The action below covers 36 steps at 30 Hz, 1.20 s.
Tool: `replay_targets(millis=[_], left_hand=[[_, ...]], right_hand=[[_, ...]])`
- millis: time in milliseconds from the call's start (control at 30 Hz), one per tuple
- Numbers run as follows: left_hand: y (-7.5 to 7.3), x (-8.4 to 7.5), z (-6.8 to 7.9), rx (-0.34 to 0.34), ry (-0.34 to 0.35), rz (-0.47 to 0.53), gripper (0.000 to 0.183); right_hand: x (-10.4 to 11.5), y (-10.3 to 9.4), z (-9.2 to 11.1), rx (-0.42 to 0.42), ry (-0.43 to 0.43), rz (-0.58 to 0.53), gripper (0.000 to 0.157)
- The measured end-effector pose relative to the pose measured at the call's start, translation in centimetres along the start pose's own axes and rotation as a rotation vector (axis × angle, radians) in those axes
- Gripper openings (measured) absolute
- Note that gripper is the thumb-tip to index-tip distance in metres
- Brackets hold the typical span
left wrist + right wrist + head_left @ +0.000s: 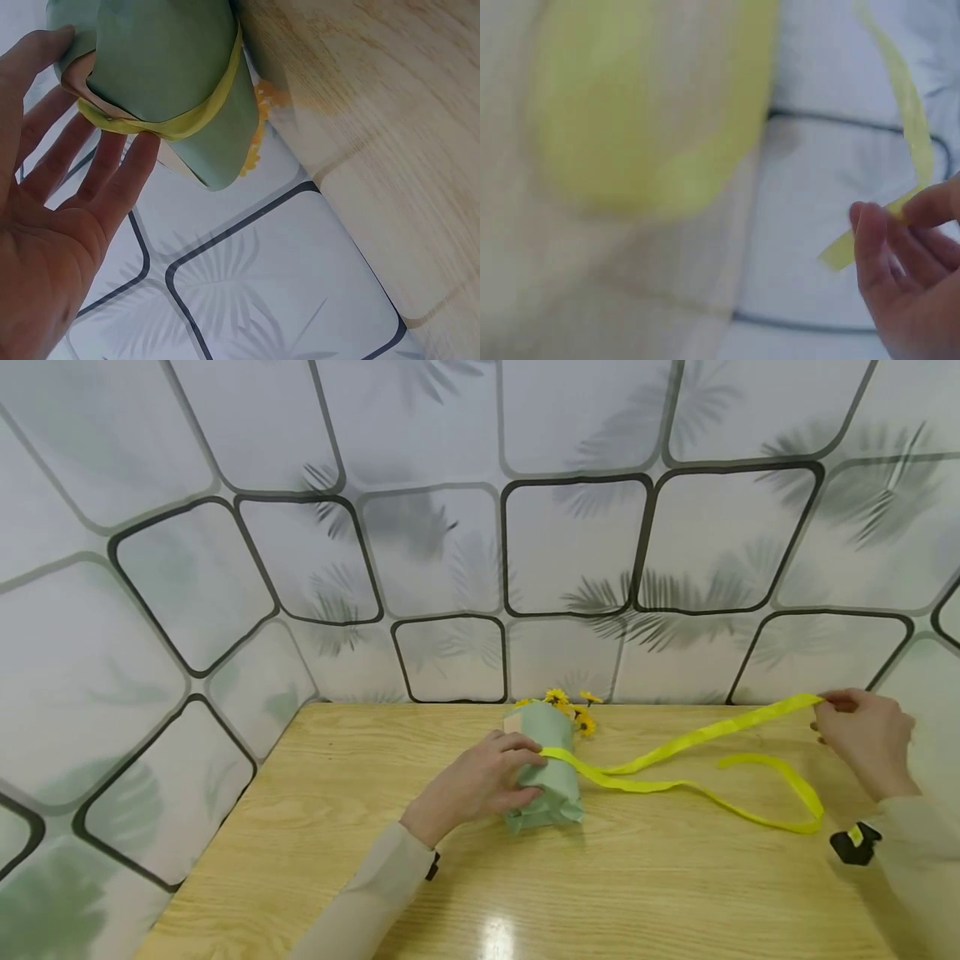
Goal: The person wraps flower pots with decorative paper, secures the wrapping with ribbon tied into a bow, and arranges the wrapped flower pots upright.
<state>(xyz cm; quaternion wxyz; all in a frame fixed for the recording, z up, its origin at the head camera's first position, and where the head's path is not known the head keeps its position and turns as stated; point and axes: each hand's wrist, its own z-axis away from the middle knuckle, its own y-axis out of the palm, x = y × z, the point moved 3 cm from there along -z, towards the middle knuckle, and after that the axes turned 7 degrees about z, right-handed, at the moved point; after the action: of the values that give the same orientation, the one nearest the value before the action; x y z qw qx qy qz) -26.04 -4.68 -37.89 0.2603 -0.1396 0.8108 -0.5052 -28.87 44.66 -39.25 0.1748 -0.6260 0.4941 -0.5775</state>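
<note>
A small bouquet in pale green wrapping paper [542, 722] lies on the wooden table, its yellow flowers [586, 724] showing at the far end. Around its middle runs a yellow ribbon [637, 785], whose two lengths trail off to the right. My left hand [480, 781] holds the bouquet from its left side. In the left wrist view, the thumb is on the green paper and the fingertips [148, 141] are at the ribbon band. Out at the right, my right hand [866, 735] pinches one ribbon end, raised and drawn out; a short tail [838, 253] sticks out past the fingers.
The other ribbon length curls back in a loop [806, 802] over the right part of the table [360, 877]. Along the table's back and left edges stands a pale backdrop [573, 547] with dark outlines and leaf prints.
</note>
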Motion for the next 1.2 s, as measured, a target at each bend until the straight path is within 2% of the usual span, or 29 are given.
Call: replay_targets(millis=[67,133,233,300,400,533,633,767,933,1033,1200], left_hand=[[0.0,0.0,0.0,-0.007,0.004,0.006,0.035],[0.1,0.0,0.0,-0.011,0.006,0.009,0.035],[0.1,0.0,0.0,-0.01,0.003,0.016,0.035],[0.1,0.0,0.0,-0.007,0.002,0.019,0.034],[0.0,0.1,0.1,-0.008,0.002,0.026,0.034],[0.0,0.0,0.1,-0.015,0.01,0.034,0.034],[-0.1,0.0,0.2,-0.014,0.008,0.031,0.034],[0.1,0.0,0.2,-0.013,0.004,0.028,0.034],[0.2,0.0,0.2,-0.023,-0.001,0.026,0.033],[0.3,0.1,0.2,-0.023,-0.004,0.022,0.033],[0.3,0.2,0.2,-0.016,-0.011,0.01,0.033]], right_hand=[[2.2,-0.4,0.2,-0.008,-0.007,-0.167,0.049],[4.7,-0.6,0.6,-0.008,-0.061,-0.319,0.049],[8.5,-0.7,1.8,0.005,-0.171,-0.482,0.041],[10.8,-0.3,2.8,0.019,-0.249,-0.529,0.035],[13.5,0.7,4.1,0.053,-0.348,-0.521,0.033],[15.7,2.6,5.8,0.083,-0.435,-0.463,0.034],[16.7,4.1,6.7,0.132,-0.458,-0.483,0.032],[17.2,6.2,7.5,0.205,-0.448,-0.511,0.026],[18.1,7.8,7.9,0.201,-0.459,-0.434,0.022],[19.0,8.5,8.0,0.195,-0.474,-0.428,0.02],[21.2,9.8,8.2,0.178,-0.562,-0.427,0.017]])
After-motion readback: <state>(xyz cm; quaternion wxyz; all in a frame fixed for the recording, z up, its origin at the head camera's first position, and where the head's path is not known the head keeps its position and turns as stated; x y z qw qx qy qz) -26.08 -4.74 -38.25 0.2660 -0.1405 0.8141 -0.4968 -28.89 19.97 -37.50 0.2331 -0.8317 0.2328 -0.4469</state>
